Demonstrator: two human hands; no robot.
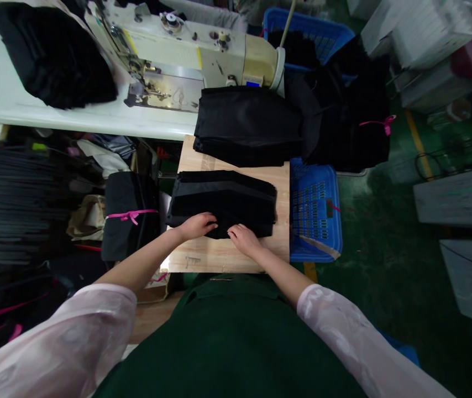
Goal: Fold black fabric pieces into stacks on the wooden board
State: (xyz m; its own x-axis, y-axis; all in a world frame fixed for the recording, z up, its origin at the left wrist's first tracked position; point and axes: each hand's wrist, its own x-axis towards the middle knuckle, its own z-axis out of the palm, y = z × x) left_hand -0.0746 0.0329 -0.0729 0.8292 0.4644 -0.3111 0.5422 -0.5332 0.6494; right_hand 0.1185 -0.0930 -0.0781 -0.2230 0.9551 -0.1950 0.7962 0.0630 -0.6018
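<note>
A folded stack of black cloth lies on a light wooden board. My left hand rests on the stack's near edge, and my right hand lies on it a little to the right. The fingers of both hands point toward each other. Beyond them, at the far end of the board, sits a larger pile of black cloth. Pale pink sleeves cover my forearms, and a dark green apron covers my front.
An industrial sewing machine stands on a white table beyond the board, with black cloth on it. To the right are a blue plastic crate and black bundles, one tied with pink ribbon. Another pink-tied bundle sits left.
</note>
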